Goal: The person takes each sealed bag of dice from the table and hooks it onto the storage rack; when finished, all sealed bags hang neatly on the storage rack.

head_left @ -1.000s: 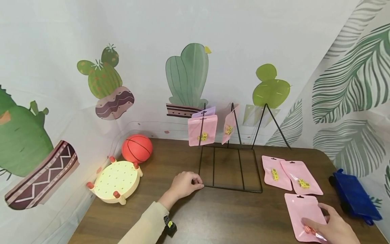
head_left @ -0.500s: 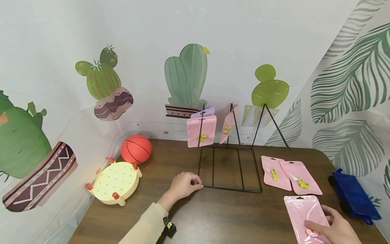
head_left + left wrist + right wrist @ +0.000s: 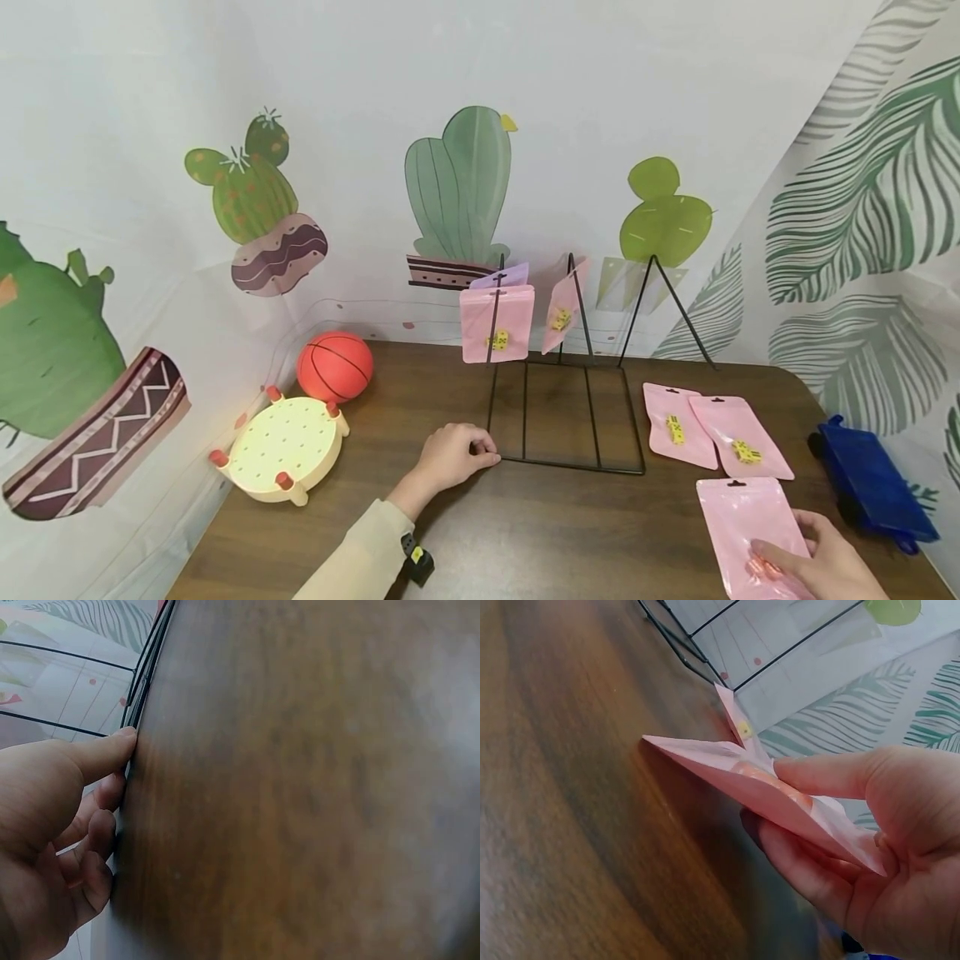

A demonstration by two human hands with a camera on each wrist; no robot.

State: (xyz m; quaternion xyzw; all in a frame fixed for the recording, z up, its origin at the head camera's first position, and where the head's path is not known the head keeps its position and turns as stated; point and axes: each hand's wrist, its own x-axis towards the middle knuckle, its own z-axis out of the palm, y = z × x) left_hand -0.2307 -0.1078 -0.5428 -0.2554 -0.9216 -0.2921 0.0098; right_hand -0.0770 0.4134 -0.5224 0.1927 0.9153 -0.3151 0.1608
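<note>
In the head view my right hand point(image 3: 836, 554) holds a pink zip pouch point(image 3: 746, 517) with red-orange dice point(image 3: 763, 568) showing through its front. The right wrist view shows my thumb on top of this pouch point(image 3: 712, 761) and my fingers beneath, the pouch bowed between them and its far corner close to the wood. My left hand point(image 3: 453, 454) is at the front left corner of a black wire rack point(image 3: 566, 465), thumb and fingertips pinching the wire. Two pink pouches with yellow dice hang on the rack, a front one point(image 3: 497, 312) and a side-turned one point(image 3: 564, 308); a purple pouch point(image 3: 512, 273) hangs behind the front one.
Two more pink pouches, a left one point(image 3: 678, 425) and a right one point(image 3: 742, 437), lie overlapping right of the rack. A blue toy cart point(image 3: 873, 475) stands at the right edge. Left are a red ball point(image 3: 335, 367) and a cream perforated disc with red-tipped legs point(image 3: 285, 446).
My right hand has taken the dice pouch between thumb and fingers, and its right side has come up off the table. The left hand and rack have stayed in place.
</note>
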